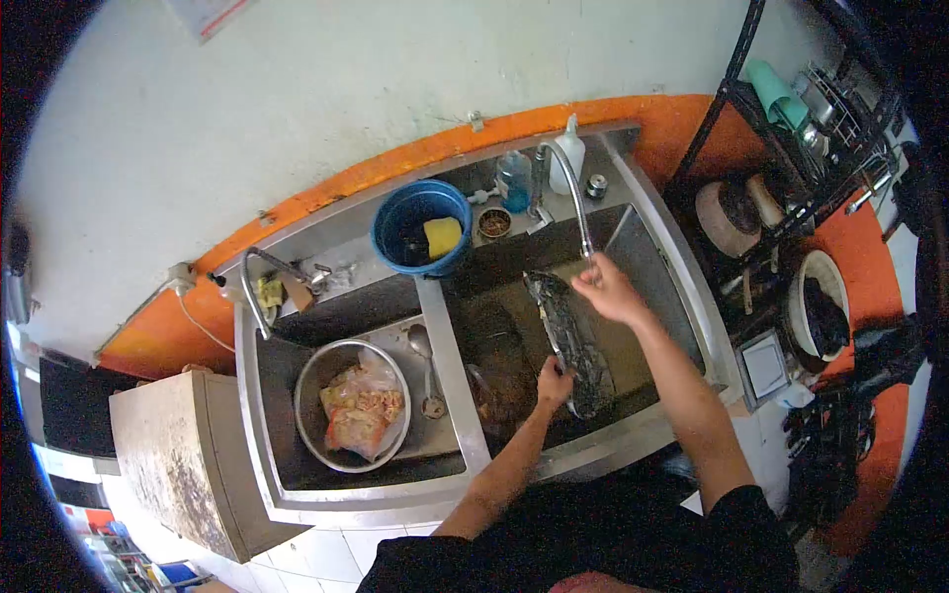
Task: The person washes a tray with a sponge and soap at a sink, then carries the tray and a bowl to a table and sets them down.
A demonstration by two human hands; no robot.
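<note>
Faucets, two, left grip pinching one dark object, right grip closure unclear

A pale wall is edged low down by a curved orange band, against which a steel double sink is set. A worn cabinet is placed to the left above white floor tiles, and a black metal rack is seen at right, crowded with kitchenware.
</note>
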